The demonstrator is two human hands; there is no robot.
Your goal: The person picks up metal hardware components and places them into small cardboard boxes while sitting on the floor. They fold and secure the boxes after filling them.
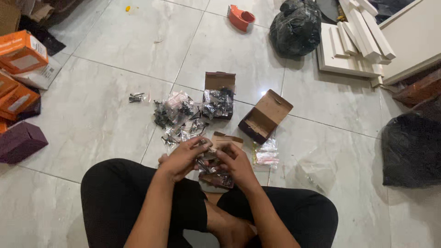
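Just above the crossed legs, at the middle of the view, the left hand (181, 158) and the right hand (236, 166) are brought together over the lap. The fingers (198, 146) of the left hand are curled and pinched on the top of a small clear packet of dark screws (207, 160), while those of the right hand are closed on its other side, so that the packet is held between both hands and kept clear of the floor. Whether it is being opened or sealed cannot be told.

Directly beneath the hands an open brown box (219, 177), holding more packets, is set against the legs; this position seems chosen so that filled packets can be dropped in without reaching. Just beyond the hands a heap of similar packets (180, 117) is spread on the tiled floor (101, 115), within arm's reach and unsorted. Behind the heap a second open box (219, 97) is seen filled with packets, and to its right an empty box (264, 117) lies with its flap raised, apparently kept ready. A packet with red and white contents (266, 156) lies just beside the right hand, and a few loose screws (136, 97) lie apart to the left.

Farther out, orange cartons (20, 53) and a purple box (19, 141) are stacked at the left edge, a black bag (296, 27) and white boards (353, 46) at the far right.
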